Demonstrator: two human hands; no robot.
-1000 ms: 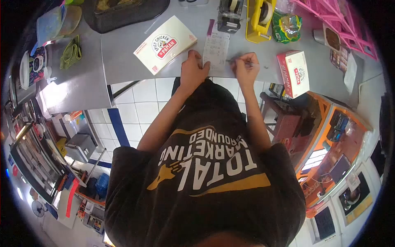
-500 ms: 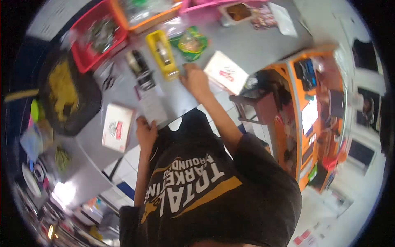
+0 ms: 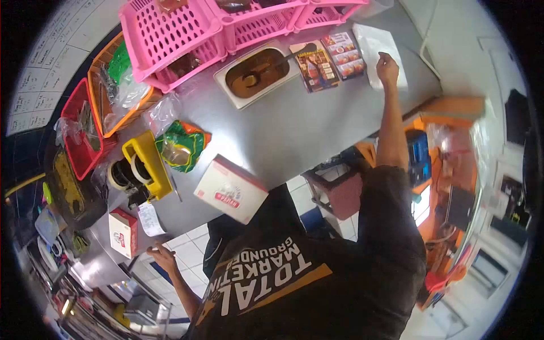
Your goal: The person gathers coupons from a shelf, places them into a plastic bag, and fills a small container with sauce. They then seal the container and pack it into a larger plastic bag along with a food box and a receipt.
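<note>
My right hand [image 3: 388,69] is stretched far to the right, over a stack of flat white plastic bags [image 3: 371,42]. Its fingers are curled in against the top bag. Low on the left, my left hand [image 3: 162,256] hangs by the table's front edge with its fingers apart and nothing in them. Close to it stands a small white and red box [image 3: 120,233]. A paper receipt [image 3: 151,220] lies beside that box. A larger white and red box [image 3: 232,190] sits at the table edge in front of my body.
A yellow tape dispenser [image 3: 148,164] stands behind the receipt, near a green and yellow packet [image 3: 181,144]. Pink baskets [image 3: 175,28], an orange basket [image 3: 105,122] and a red basket [image 3: 79,156] line the back. A metal sauce tub [image 3: 258,76] and printed cards [image 3: 317,68] lie left of the bags.
My view has swung to the right. My right hand has moved from beside the larger box to the white bags. My left hand has come off the receipt and its fingers have spread.
</note>
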